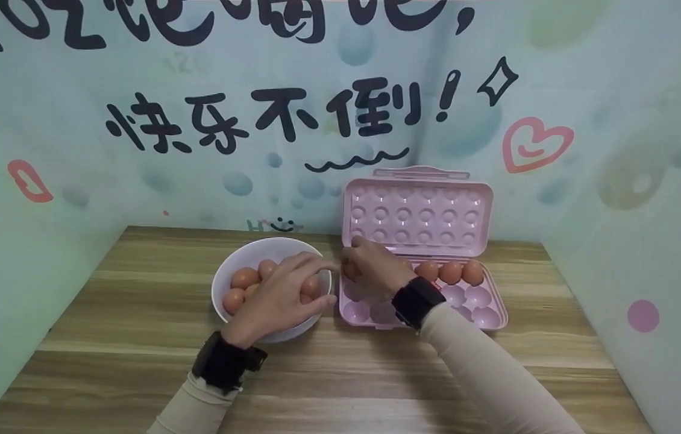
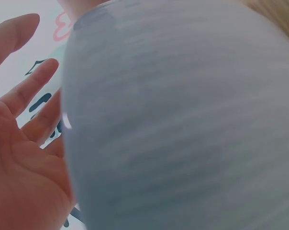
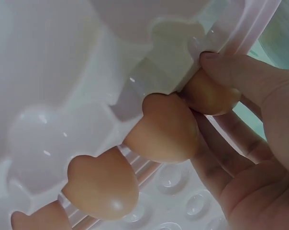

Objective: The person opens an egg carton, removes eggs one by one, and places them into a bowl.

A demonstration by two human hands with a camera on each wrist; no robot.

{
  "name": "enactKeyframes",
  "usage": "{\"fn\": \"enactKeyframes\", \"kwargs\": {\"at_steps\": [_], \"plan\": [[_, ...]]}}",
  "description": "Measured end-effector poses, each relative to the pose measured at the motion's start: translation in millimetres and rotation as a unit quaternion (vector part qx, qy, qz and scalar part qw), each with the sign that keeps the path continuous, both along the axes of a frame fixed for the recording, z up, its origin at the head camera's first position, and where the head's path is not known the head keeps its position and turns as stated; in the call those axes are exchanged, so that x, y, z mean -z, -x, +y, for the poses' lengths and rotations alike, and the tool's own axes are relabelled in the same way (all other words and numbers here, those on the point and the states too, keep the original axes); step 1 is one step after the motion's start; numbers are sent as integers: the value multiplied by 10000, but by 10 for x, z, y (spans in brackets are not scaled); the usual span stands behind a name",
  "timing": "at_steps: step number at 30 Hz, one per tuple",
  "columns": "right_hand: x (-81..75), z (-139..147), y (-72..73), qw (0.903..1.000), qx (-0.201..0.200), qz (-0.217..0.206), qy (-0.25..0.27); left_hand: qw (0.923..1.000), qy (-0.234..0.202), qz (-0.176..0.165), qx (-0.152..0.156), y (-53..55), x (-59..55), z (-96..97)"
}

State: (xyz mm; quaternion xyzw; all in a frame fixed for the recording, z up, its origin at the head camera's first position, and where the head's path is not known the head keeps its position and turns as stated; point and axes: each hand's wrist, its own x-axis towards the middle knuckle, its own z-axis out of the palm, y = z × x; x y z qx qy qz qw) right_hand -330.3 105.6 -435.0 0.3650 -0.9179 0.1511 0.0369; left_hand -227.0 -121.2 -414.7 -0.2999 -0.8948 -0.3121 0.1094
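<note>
Egg (image 3: 210, 96) pinched in the right hand (image 1: 379, 271); left hand (image 1: 280, 295), fingers apart, over the bowl (image 1: 256, 250)

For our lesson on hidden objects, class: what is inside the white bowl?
Brown eggs lie inside the white bowl. The left hand above covers part of the interior, so their full number cannot be seen.

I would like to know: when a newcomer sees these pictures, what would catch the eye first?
Probably the large dark lettering across the backdrop above the table. Next comes the open pink egg box, right of centre, where the right hand holds an egg at the back row's left end. Left of it stands a white bowl of brown eggs, the left hand over it.
</note>
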Motion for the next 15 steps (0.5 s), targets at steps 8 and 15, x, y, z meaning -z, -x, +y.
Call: {"fn": "enactKeyframes", "kwargs": {"at_steps": [8,15], "plan": [[-25,-4,28,10000,-27,-60,21,9999,-112,-27,75,27,0,-3],[-28,-29,12,9997,-107,-221,-95,9999,-17,-129,-35,32,9,-2]]}}
